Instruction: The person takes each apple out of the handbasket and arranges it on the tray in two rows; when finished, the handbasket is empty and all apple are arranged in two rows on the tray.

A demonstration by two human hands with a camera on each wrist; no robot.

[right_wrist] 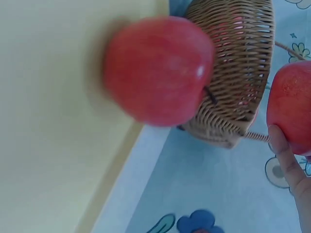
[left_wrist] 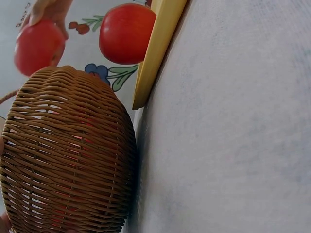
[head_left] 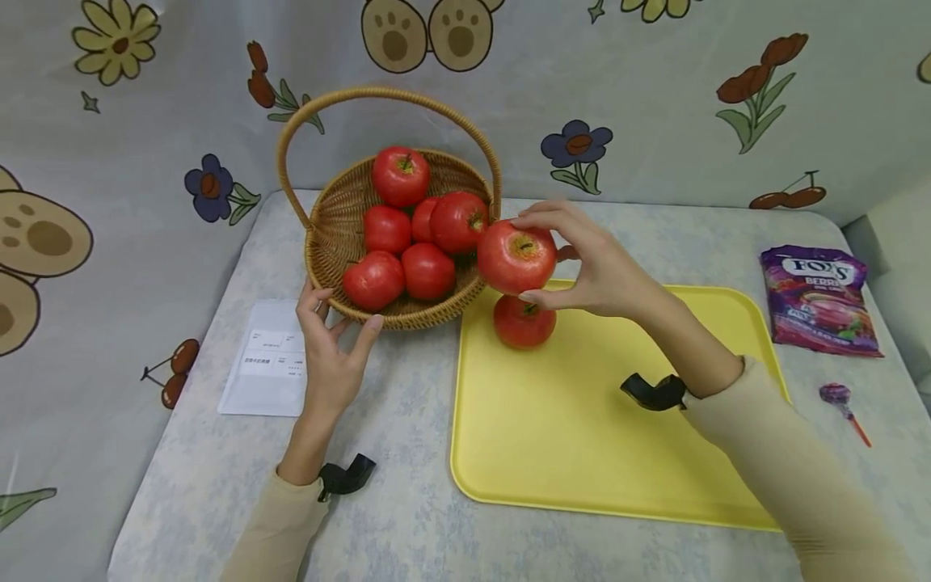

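In the head view my right hand [head_left: 596,263] holds a red apple [head_left: 516,257] between thumb and fingers, at the right rim of a wicker basket [head_left: 327,234]. The right wrist view shows the thumb against that held apple [right_wrist: 291,107]. My left hand [head_left: 330,347] grips the basket's near left rim, fingers at its side. Several red apples [head_left: 429,271] lie inside the basket, under its tall arched handle [head_left: 389,93]. One more apple [head_left: 525,322] sits on the yellow tray [head_left: 582,453], partly hidden beneath the held one.
A purple candy bag [head_left: 822,303] and a lollipop [head_left: 840,404] lie right of the tray. Left of the basket is a white labelled packet [head_left: 265,360], partly behind my left hand. A patterned cloth [head_left: 655,105] hangs behind the table.
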